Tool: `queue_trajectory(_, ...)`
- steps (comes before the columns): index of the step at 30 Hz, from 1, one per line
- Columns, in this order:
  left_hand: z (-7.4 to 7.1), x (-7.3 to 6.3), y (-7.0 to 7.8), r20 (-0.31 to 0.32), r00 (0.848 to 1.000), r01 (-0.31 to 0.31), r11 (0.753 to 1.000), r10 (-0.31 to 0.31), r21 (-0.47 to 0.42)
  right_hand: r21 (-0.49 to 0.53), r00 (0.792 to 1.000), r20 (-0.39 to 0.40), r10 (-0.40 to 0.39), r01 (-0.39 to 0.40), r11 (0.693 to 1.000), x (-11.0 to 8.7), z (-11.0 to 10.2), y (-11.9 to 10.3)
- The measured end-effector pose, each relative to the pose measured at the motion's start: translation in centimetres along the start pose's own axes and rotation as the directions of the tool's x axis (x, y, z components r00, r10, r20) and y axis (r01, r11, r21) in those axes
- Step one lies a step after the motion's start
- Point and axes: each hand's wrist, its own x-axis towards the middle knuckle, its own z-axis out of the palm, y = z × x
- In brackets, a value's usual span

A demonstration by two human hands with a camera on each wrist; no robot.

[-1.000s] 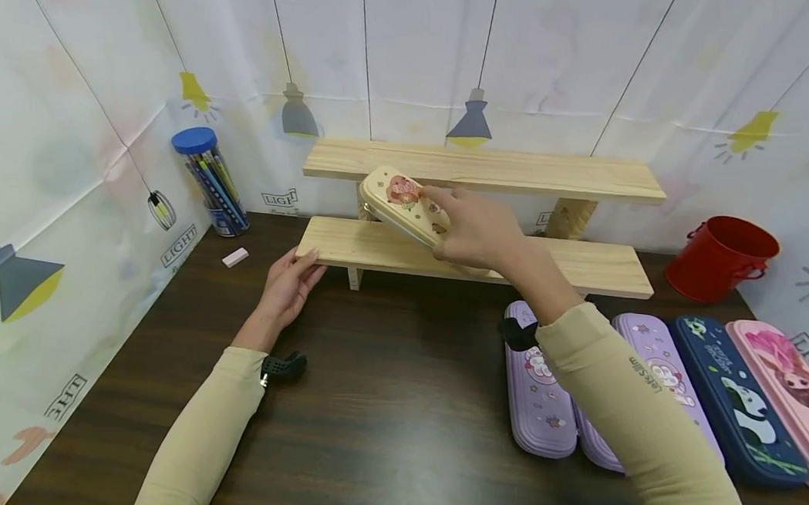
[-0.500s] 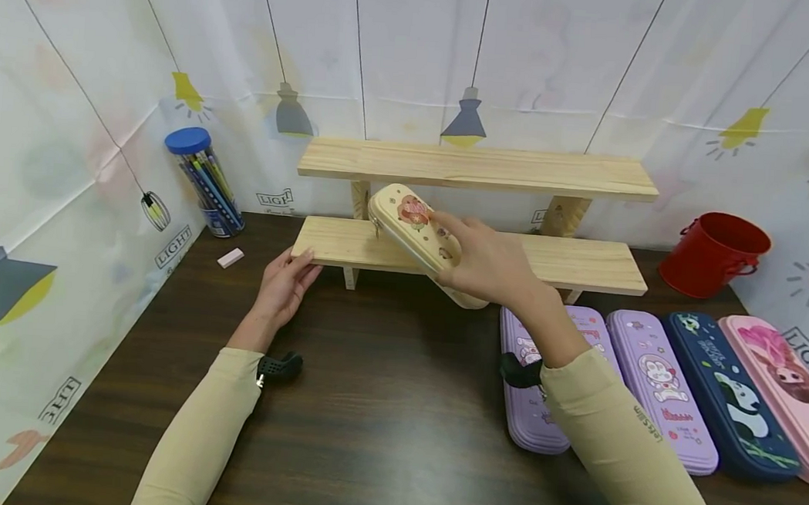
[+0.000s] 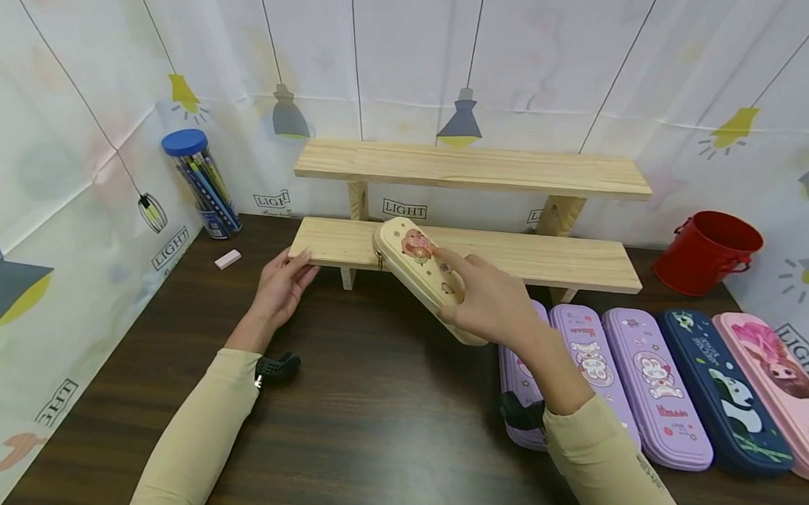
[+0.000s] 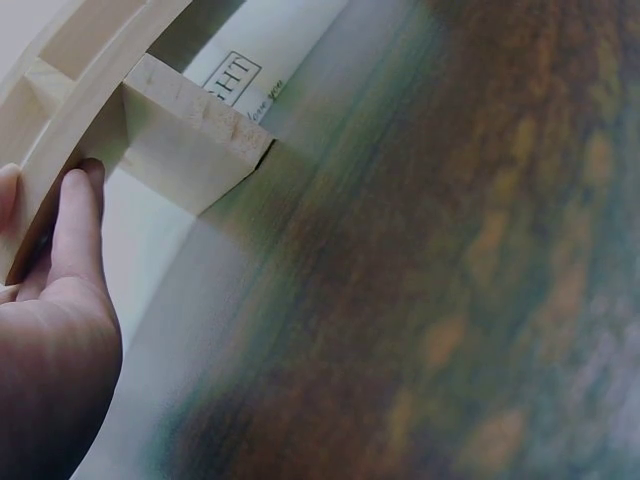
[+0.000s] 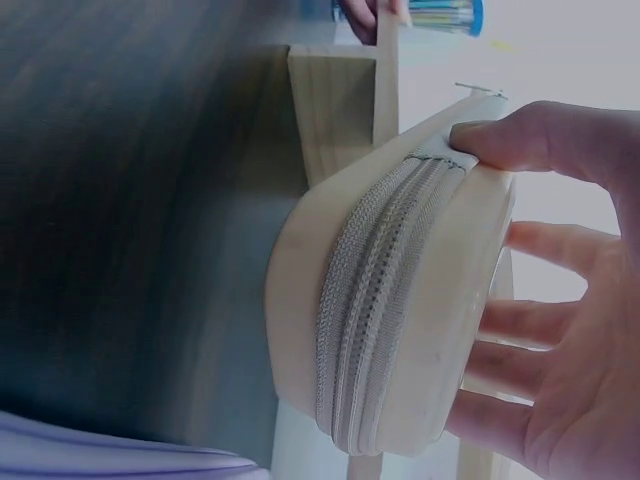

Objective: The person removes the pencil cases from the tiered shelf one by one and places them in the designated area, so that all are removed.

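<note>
My right hand (image 3: 499, 305) holds a cream zippered pencil case (image 3: 414, 265) with a reddish printed picture, tilted in front of the lower board of a two-level wooden shelf (image 3: 536, 258). In the right wrist view the thumb presses the zipper end of the pencil case (image 5: 400, 290), and the fingers (image 5: 530, 320) spread along its other face. At the shelf's left front corner, my left hand (image 3: 280, 295) grips the lower board, thumb on top. The left wrist view has fingers of the left hand (image 4: 60, 330) beneath the board, near a wooden support (image 4: 195, 140).
Purple pencil cases (image 3: 663, 392), a navy one (image 3: 729, 396) and a pink one (image 3: 781, 391) lie in a row at the right. A red bucket (image 3: 706, 255) stands behind them. At the left are a pencil tub (image 3: 207, 182) with a blue lid and a pale eraser-like block (image 3: 227, 259).
My right hand has brought the cream pencil case down and toward me, from above the lower board to its front edge. My left hand keeps its grip on the board.
</note>
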Motion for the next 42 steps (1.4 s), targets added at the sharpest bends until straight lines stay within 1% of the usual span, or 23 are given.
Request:
queue_trajectory(4,0.1,0.0,0.0,0.001,1.0,0.007,1.0,-0.007,0.009,-0.016,1.0,-0.008,-0.003,0.003,1.0,-1.2,0.7,0.1)
queue_trajectory(9,0.0,0.0,0.1,0.0,1.0,0.004,1.0,-0.004,0.004,-0.022,0.999,-0.005,-0.039,0.039,0.999,-2.4,1.9,-0.3)
queue_trajectory(14,-0.4,-0.1,0.4,-0.006,1.0,0.003,1.0,-0.004,-0.01,-0.015,0.998,-0.018,-0.064,0.064,0.998,-3.0,2.7,-0.9)
queue_trajectory(18,-0.6,-0.3,0.6,-0.011,1.0,-0.001,1.0,0.001,-0.019,-0.015,0.996,0.003,-0.086,0.086,0.996,-3.4,3.3,-1.4)
queue_trajectory(25,-0.6,-0.4,0.7,-0.007,1.0,-0.001,0.999,0.001,-0.041,-0.043,0.997,0.037,-0.073,0.075,0.996,-4.0,4.3,-1.8)
queue_trajectory(31,-0.5,-0.3,0.6,-0.008,1.0,0.007,0.999,-0.007,-0.045,-0.1,0.994,0.099,-0.048,0.058,0.993,-4.6,4.7,-1.9)
queue_trajectory(36,-0.3,-0.2,0.4,0.004,1.0,0.013,0.999,-0.013,-0.045,-0.132,0.995,0.085,-0.047,0.058,0.99,-5.1,4.9,-2.0)
queue_trajectory(42,0.0,-0.1,0.2,0.014,1.0,0.02,0.998,-0.02,-0.053,-0.124,0.994,0.091,-0.054,0.065,0.99,-5.7,4.9,-2.3)
